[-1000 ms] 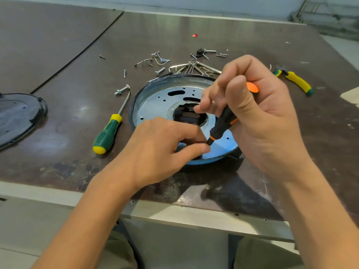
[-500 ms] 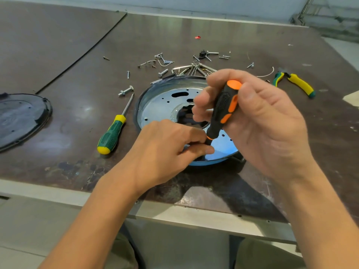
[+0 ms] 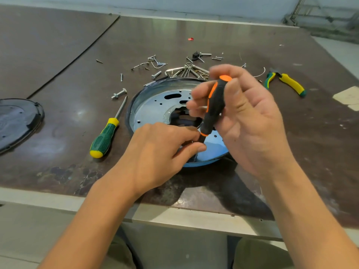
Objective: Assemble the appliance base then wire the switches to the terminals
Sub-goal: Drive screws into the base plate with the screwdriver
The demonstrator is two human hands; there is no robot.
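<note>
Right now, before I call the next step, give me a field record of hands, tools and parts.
Right hand: grips black-and-orange screwdriver, near upright, tip down at base plate
Left hand: thumb and forefinger pinched at the driver's tip; what they hold is hidden
Spare tools: green-and-yellow screwdriver left of plate; pliers far right
Hardware: loose screws behind plate
Other: black cover at far left

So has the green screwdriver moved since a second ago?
No. The green screwdriver lies where it did, its tip beside the bolt.
</note>
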